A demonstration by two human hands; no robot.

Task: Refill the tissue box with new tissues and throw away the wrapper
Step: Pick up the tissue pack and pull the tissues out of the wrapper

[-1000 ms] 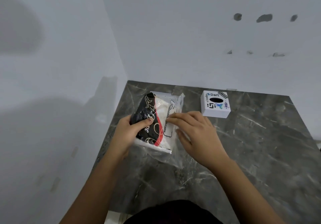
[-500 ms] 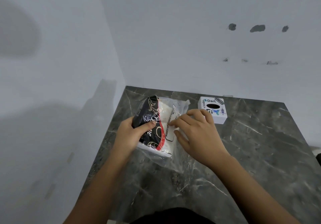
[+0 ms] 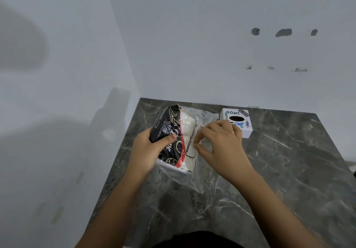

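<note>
Both hands on the tissue pack (image 3: pixel 178 138): left hand (image 3: pixel 149 149) clamped around it, right hand (image 3: pixel 221 143) pinching its wrapper (image 3: pixel 194 178).

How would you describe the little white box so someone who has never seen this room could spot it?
Find the dark marble counter that meets the pale wall. Near its back edge, just beyond the right hand, sits the white box. Unlike the black, red and white tissue pack beside it, it is a cube with stickers, one reading "Dart", and a dark oval slot on top.

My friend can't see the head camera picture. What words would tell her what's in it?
Two bare hands work at a plastic-wrapped tissue pack on a dark marble counter: the left hand grips it, the right hand pinches its wrapper. A small white tissue box sits behind, near the wall.
</note>
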